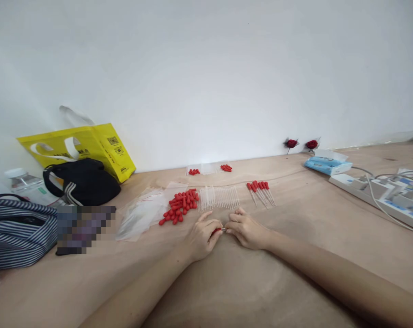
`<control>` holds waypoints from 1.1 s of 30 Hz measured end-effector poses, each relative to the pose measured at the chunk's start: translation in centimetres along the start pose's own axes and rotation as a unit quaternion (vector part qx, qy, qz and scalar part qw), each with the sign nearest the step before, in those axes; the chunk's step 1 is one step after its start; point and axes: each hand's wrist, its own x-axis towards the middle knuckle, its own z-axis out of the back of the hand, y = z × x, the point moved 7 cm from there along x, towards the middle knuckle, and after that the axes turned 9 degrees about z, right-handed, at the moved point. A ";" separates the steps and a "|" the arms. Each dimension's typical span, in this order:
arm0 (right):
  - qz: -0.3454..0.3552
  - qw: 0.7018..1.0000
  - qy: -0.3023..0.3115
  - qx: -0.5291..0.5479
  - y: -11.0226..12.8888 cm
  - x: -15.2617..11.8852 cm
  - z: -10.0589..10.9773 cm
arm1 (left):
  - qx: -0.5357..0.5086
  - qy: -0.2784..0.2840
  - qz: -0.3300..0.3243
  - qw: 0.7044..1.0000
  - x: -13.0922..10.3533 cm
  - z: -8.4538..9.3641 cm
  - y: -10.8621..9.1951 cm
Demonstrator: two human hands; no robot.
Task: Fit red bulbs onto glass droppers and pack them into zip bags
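Note:
Between the fingers of my left hand is a red rubber dropper bulb, pinched near the table's front. My right hand grips a thin clear dropper tube whose end meets the bulb; most of the tube is hidden by the fingers. Just beyond my left hand lies a pile of loose red bulbs. A row of clear dropper tubes lies side by side behind both hands. To the right, several droppers with red bulbs fitted lie in a fan.
Clear plastic bags overlap left of the bulbs. Small bags holding red-bulbed pieces lie by the wall. At left are a yellow bag, a black pouch and a striped bag. A tissue pack and power strip sit right.

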 end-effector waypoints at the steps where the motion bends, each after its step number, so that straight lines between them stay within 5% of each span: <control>1: -0.008 1.000 0.001 0.007 -0.1 -0.1 -0.1 | 0.001 0.001 -0.002 1.000 0.0 0.0 0.0; 12: -0.051 0.997 -0.004 0.052 -1.2 -1.6 0.7 | -0.004 0.002 0.019 1.000 -0.3 0.1 1.3; 21: -0.020 0.998 -0.059 -0.009 -0.2 -1.5 1.2 | -0.017 -0.028 -0.037 0.999 -0.3 0.2 0.0; 33: -0.025 0.999 -0.019 0.025 -0.4 -1.1 0.2 | -0.016 -0.014 -0.060 0.998 -0.2 0.0 -0.4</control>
